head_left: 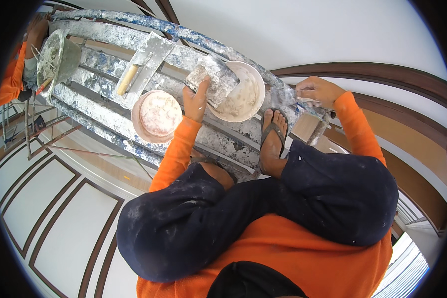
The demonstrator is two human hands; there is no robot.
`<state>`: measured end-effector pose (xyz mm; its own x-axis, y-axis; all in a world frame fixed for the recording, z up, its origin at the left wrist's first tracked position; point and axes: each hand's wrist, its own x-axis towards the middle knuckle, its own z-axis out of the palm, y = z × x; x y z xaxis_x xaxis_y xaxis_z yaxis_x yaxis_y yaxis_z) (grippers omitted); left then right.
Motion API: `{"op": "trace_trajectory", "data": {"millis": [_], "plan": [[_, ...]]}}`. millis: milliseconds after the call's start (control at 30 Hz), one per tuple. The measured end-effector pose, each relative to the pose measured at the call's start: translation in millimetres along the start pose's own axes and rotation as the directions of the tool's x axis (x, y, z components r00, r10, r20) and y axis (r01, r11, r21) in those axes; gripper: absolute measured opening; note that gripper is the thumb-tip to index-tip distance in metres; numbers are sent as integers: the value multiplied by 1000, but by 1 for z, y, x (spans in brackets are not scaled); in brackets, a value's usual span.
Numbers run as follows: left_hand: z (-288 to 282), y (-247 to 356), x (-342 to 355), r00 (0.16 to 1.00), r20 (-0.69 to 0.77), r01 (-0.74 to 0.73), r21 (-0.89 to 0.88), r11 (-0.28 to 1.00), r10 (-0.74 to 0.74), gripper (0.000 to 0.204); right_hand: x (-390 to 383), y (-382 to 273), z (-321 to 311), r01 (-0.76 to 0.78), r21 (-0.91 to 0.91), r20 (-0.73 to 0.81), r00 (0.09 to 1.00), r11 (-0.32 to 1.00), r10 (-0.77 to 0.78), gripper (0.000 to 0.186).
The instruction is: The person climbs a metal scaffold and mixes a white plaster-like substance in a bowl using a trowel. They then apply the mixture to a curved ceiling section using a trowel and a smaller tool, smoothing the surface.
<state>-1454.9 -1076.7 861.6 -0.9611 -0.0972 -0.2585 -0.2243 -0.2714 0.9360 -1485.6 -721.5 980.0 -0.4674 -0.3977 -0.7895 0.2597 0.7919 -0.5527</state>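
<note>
The left hand (196,103) grips a plaster-caked blade (222,79) by its left side — the blade slants rightward over the pale bowl's (256,82) left rim, well apart from the right hand (324,93), whose curled grip I cannot tell holds anything.

Orange sleeves (358,130), navy trousers (340,198) (smudged), dark sandals (270,129).

co-worker (15,82): cut off left | right bowl (260,90): partly hidden by blade (222,75)
</note>
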Motion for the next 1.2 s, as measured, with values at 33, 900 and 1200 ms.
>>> {"op": "trace_trajectory", "data": {"millis": [33,900,1200], "plan": [[2,3,-3,1000,-22,4,-32,999,-5,20,1,3,8,124,-47,-115,985,991,-128,24],[-19,4,-16,953,-133,178,-484,857,-273,32,35,7,25,130,-163,-705,678,978,-207,45],[-36,-38,-42,950,-310,-27,63,998,45,58,100,-10,95,344,-222,-649,646,912,-402,37]]}}
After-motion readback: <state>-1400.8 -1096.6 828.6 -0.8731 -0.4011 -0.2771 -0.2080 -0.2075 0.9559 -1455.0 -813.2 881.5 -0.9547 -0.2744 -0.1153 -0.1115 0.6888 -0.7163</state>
